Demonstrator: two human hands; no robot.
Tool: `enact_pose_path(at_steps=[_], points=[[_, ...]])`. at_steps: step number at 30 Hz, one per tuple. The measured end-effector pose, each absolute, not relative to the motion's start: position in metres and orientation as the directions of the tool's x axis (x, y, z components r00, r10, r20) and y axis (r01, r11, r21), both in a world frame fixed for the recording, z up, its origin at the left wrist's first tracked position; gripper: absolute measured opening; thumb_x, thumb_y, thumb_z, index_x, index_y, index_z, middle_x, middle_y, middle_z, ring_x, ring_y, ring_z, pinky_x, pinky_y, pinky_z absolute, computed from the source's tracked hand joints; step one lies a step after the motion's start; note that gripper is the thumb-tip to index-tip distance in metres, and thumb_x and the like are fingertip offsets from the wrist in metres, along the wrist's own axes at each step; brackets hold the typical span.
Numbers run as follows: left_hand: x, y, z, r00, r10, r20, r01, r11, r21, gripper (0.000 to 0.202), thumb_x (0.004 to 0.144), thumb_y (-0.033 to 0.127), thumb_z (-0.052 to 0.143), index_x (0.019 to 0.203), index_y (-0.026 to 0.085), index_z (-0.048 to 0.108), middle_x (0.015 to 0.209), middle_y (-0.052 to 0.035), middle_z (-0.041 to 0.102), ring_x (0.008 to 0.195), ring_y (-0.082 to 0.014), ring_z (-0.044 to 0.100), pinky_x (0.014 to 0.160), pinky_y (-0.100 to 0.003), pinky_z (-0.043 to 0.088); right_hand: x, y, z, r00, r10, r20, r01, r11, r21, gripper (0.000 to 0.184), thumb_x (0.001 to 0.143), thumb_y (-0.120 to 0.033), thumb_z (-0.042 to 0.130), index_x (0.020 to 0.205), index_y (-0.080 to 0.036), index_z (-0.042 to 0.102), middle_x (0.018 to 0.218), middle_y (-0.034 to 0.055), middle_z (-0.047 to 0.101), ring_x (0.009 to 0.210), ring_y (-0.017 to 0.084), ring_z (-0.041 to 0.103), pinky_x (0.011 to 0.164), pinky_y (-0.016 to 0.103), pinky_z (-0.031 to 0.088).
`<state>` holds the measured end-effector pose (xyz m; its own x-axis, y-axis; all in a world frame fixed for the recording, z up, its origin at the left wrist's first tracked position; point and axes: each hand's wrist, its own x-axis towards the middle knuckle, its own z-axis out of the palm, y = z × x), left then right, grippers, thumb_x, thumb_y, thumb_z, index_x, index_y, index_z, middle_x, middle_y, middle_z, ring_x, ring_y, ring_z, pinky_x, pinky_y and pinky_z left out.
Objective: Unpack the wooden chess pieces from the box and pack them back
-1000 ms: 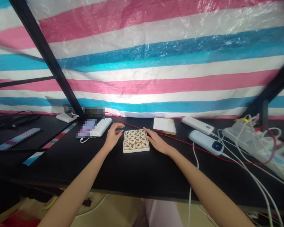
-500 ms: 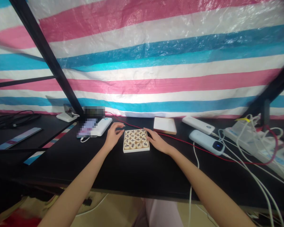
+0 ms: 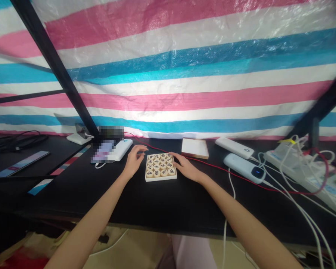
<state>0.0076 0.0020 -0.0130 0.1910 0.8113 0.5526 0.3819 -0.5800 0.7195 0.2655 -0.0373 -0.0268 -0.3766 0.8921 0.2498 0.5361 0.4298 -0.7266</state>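
A shallow white box (image 3: 161, 179) sits on the black table, filled with rows of round Chinese chess pieces (image 3: 156, 166), their dark characters facing up. Just left of the box is my left hand (image 3: 133, 161), fingers curved and apart, with nothing in it and a small gap to the box. My right hand (image 3: 187, 170) lies along the right side, fingers spread; its fingertips reach the far right corner and its thumb is by the pieces at that edge. Behind and to the right lies the box's lid (image 3: 195, 148), its white inside showing.
White power banks (image 3: 235, 147) and a pale blue one (image 3: 244, 168) lie on the right, beside tangled white cables and a power strip (image 3: 305, 172). A red cable (image 3: 212, 164) crosses behind the box. Another white power bank (image 3: 120, 150) and a phone (image 3: 22, 164) are on the left.
The box of pieces has shifted very slightly left and towards me. My left hand has drawn a little away from it; my right hand is almost unmoved.
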Motion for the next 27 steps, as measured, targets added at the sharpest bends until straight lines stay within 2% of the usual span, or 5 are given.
enact_pose_path(at_steps=[6,17,23,27], points=[[0.0078,0.0037,-0.0152,0.162,0.810,0.564,0.399,-0.577,0.713,0.014,0.078,0.022,0.055,0.091,0.020,0.059,0.104,-0.0055,0.055,0.093,-0.0167,0.057,0.072,-0.030,0.055,0.2647,-0.0376,-0.0276,-0.374,0.892,0.256,0.553,0.436,-0.710,0.046,0.090,-0.034,0.041,0.134,-0.021,0.041,0.139,0.0096,0.044,0.128,0.021,0.040,0.109,0.044,0.029],[0.0073,0.0018,-0.0126,0.208,0.794,0.571,0.413,-0.601,0.685,0.019,0.080,0.013,0.046,0.089,0.019,0.061,0.106,-0.0063,0.055,0.102,-0.0183,0.055,0.079,-0.032,0.053,0.2646,-0.0363,-0.0305,-0.391,0.876,0.282,0.546,0.468,-0.695,0.042,0.091,-0.033,0.041,0.131,-0.022,0.045,0.138,0.0077,0.046,0.129,0.021,0.040,0.109,0.042,0.029],[0.0068,0.0042,-0.0148,0.190,0.791,0.581,0.331,-0.609,0.721,0.018,0.083,0.017,0.044,0.088,0.018,0.061,0.104,-0.0066,0.054,0.094,-0.0171,0.057,0.071,-0.031,0.056,0.2649,-0.0363,-0.0306,-0.398,0.875,0.275,0.555,0.468,-0.688,0.041,0.091,-0.033,0.041,0.129,-0.021,0.046,0.138,0.0082,0.046,0.129,0.020,0.040,0.110,0.042,0.028],[0.0078,0.0038,-0.0146,0.162,0.804,0.573,0.376,-0.587,0.717,0.013,0.081,0.019,0.050,0.089,0.019,0.060,0.103,-0.0057,0.055,0.092,-0.0165,0.057,0.070,-0.029,0.056,0.2649,-0.0362,-0.0309,-0.401,0.873,0.277,0.549,0.471,-0.691,0.039,0.091,-0.033,0.041,0.127,-0.021,0.048,0.137,0.0079,0.047,0.130,0.020,0.038,0.111,0.042,0.027]])
